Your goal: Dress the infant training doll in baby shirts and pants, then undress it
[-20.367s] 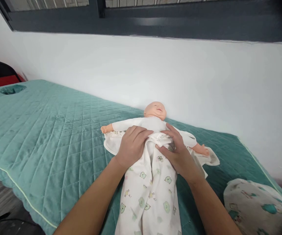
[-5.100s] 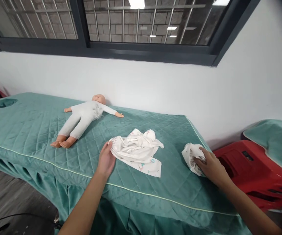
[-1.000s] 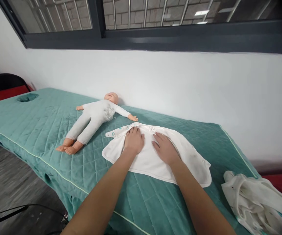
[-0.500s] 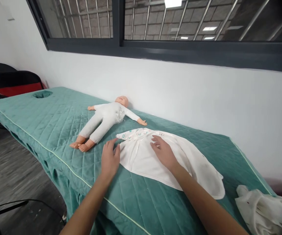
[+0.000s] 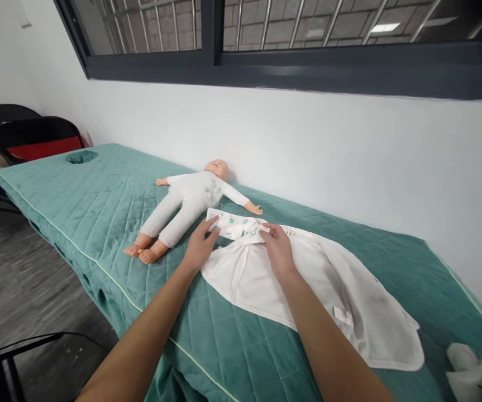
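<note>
Left hand (image 5: pixel 200 241) and right hand (image 5: pixel 278 248) — two pinches on one white garment (image 5: pixel 257 276) — near one doll (image 5: pixel 192 195)

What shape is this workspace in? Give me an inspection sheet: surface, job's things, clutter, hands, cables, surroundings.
Surface: massage bed's green quilted cover, with a face hole near the far end.
Job's things: white baby garment spread out; baby doll on its back beside it.
Clutter: white cloth at the lower right, partly out of frame.
Hands: left hand and right hand both at the garment's patterned part; how firmly they grip is unclear.
Cables: thin dark cable, lower left.
Surroundings: white wall, barred window, red-and-black chair.
</note>
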A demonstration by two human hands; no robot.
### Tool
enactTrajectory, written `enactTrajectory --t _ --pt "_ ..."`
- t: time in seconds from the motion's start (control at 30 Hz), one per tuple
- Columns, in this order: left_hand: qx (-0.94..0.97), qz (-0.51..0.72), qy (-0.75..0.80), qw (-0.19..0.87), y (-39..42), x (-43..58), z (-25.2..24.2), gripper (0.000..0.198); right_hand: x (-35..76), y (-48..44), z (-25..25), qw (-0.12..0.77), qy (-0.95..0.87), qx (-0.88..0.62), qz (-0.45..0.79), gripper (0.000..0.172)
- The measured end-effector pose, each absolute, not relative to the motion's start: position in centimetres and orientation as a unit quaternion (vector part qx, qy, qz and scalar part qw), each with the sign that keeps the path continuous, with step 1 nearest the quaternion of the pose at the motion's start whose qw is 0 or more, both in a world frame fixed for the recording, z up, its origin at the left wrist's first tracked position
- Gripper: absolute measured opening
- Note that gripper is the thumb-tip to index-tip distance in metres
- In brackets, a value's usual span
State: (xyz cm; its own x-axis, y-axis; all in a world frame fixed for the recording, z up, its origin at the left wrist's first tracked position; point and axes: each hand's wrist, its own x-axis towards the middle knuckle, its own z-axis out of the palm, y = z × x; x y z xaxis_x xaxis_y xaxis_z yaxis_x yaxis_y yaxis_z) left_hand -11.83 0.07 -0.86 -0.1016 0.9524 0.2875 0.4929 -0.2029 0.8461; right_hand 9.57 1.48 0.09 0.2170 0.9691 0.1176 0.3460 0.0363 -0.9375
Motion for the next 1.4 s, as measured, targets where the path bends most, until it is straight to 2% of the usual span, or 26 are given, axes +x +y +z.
enactTrajectory --t 0.1,0.3,0.5,0.67,0.93,1.27,1.4 --pt "0.602 0.482 0.606 0.193 0.5 -12.0 -1.4 0.043 10.6 1.7 0.1 0.481 -0.529 -0.615 0.332 0.042" --pt "0.605 0.478 0.629 0.097 -1.3 -11.9 -1.5 0.028 12.3 2.0 -0.1 0.460 -0.538 -0.636 0.308 0.040" --pt "0.692 0.378 0.610 0.073 -6.7 -10.7 -1.4 0.025 12.9 2.0 -0.1 0.437 -0.554 -0.637 0.311 0.042" --pt "0.729 0.438 0.518 0.086 -10.7 -8.4 -0.3 0.013 13.7 2.1 0.4 0.426 -0.574 -0.642 0.276 0.044" --pt "0.851 0.290 0.437 -0.002 -14.0 -3.7 0.4 0.015 15.4 2.5 0.7 0.401 -0.605 -0.668 0.164 0.027" --pt "0.831 0.316 0.457 0.016 -13.3 -1.8 0.0 0.018 15.9 3.2 0.4 0.378 -0.618 -0.675 0.140 0.023" --pt "0.771 0.403 0.482 0.103 -13.2 -2.1 -0.3 0.021 16.1 2.7 0.7 0.363 -0.602 -0.688 0.182 0.030"
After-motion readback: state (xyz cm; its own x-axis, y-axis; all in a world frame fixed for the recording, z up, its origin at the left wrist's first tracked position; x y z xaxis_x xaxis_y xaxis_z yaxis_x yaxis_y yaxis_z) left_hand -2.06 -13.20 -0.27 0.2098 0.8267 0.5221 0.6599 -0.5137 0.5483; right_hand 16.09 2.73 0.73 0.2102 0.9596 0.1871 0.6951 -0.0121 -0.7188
